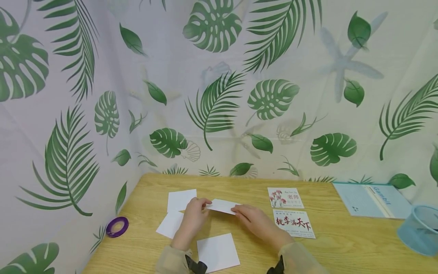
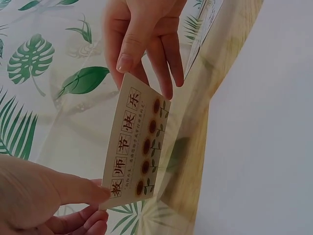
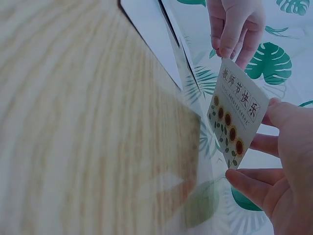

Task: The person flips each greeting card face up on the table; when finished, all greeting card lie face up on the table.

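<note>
Both hands hold one greeting card (image 1: 222, 206) above the table, between them. Its printed face, with dark red Chinese characters and a row of sunflowers, shows in the left wrist view (image 2: 134, 147). My left hand (image 1: 195, 215) pinches the card's left end between thumb and fingers. On the right end, my right hand (image 1: 256, 222) grips it by thumb and fingertips, seen in the right wrist view. Beneath and left of the hands lie white blank-faced cards: a rear one (image 1: 182, 199), one overlapping it (image 1: 169, 225) and a front one (image 1: 218, 252).
Right of the hands lie a flower-printed card (image 1: 285, 197) and a card with red lettering (image 1: 293, 223). A light blue Gambit pad (image 1: 362, 201) and a blue cup (image 1: 419, 232) are further right. A purple tape roll (image 1: 117, 227) rests at the table's left edge.
</note>
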Available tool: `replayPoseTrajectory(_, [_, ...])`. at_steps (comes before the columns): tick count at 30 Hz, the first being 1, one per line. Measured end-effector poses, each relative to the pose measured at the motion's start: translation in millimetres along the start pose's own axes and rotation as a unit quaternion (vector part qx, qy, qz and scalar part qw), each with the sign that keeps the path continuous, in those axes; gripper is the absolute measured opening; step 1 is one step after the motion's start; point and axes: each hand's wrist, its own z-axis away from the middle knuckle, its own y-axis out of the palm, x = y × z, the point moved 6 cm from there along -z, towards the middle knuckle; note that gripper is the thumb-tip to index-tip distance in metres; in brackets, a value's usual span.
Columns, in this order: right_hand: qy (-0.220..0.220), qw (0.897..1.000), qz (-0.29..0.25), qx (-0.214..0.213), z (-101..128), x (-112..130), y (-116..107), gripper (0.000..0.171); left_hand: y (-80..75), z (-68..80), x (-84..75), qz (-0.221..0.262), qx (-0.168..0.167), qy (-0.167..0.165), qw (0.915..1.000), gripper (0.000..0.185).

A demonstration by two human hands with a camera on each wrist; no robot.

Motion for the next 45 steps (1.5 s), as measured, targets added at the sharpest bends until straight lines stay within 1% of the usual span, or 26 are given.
replayPoseTrajectory(4, [0.005,1.000,-0.008,-0.009,-0.1,0.2,-1.1,0.023,-3.6,-0.7,-2.3,-0.002,-0.024,0.020,0.9995,0.026])
replayPoseTrajectory(9, [0.009,0.999,-0.016,-0.026,-0.4,0.5,-3.1,0.023,-6.0,-1.4,-2.3,0.002,-0.040,0.024,0.9989,0.025])
replayPoseTrajectory(14, [0.013,0.998,-0.033,-0.045,0.8,-0.3,-5.0,0.027,-7.0,-1.3,-2.5,0.007,-0.047,0.020,0.9987,0.026])
replayPoseTrajectory(21, [0.031,0.995,-0.074,-0.059,2.5,-4.4,-5.8,0.037,-10.4,-0.4,-5.7,0.014,-0.065,0.012,0.9977,0.024])
replayPoseTrajectory(24, [0.040,0.994,-0.076,-0.069,2.4,-5.7,-7.4,0.038,-12.1,-0.5,-7.1,0.026,-0.073,0.013,0.9969,0.023])
replayPoseTrajectory(30, [0.054,0.991,-0.081,-0.092,4.0,-5.4,-10.3,0.040,-16.0,-1.1,-7.9,0.067,-0.091,-0.002,0.9936,0.023])
replayPoseTrajectory(34, [0.059,0.990,-0.080,-0.097,5.4,-5.3,-10.0,0.042,-19.0,-1.7,-9.0,0.073,-0.108,-0.009,0.9914,0.021])
replayPoseTrajectory(40, [0.081,0.987,-0.099,-0.095,7.5,-8.2,-6.7,0.038,-21.4,-1.0,-9.3,0.076,-0.127,-0.019,0.9888,0.020])
replayPoseTrajectory(45, [0.092,0.984,-0.117,-0.096,8.9,-8.3,-6.6,0.034,-20.6,-0.9,-9.0,0.084,-0.138,-0.019,0.9867,0.019])
